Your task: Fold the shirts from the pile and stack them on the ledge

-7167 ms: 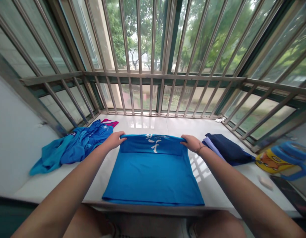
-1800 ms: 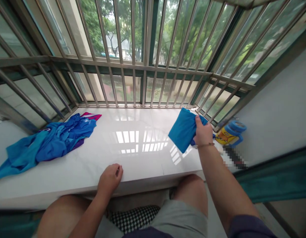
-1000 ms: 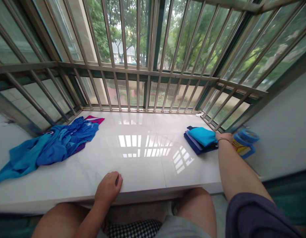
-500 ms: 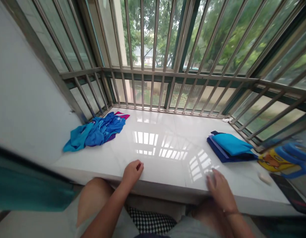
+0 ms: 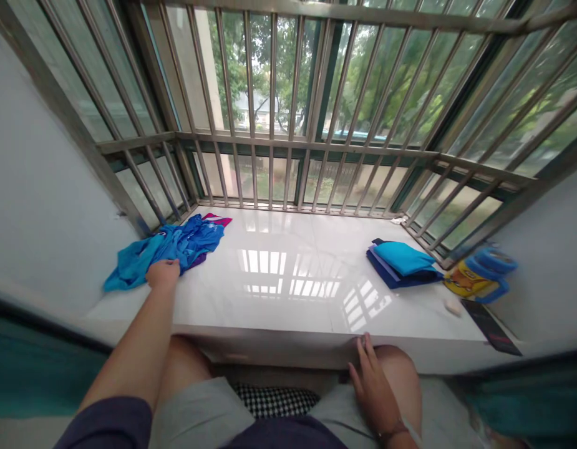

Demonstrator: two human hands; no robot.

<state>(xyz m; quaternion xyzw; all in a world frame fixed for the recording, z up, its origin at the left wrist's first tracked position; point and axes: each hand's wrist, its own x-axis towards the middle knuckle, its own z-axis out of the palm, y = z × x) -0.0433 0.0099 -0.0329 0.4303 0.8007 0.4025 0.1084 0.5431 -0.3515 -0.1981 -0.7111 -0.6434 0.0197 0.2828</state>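
On the left of the white ledge lies a crumpled pile of blue clothes (image 5: 188, 240), with teal, purple and pink cloth showing in it. My left hand (image 5: 163, 274) is at the pile's near edge, its fingers closed on the blue cloth; the fingertips are partly hidden. My right hand (image 5: 375, 390) rests over my right knee by the ledge's front edge, fingers spread and holding nothing. A stack of folded clothes (image 5: 400, 262), bright blue over navy and lilac, sits to the right, beyond my right hand.
A yellow and blue mug (image 5: 478, 274) stands at the ledge's right end. Near it lie a small pale object (image 5: 453, 306) and a dark phone (image 5: 489, 325). Metal window bars (image 5: 297, 149) line the back. Teal curtains (image 5: 526, 405) hang low on both sides.
My left hand has moved left from the ledge's front to the crumpled clothes. The right hand has drawn back off the ledge to my knee. The view has shifted right.
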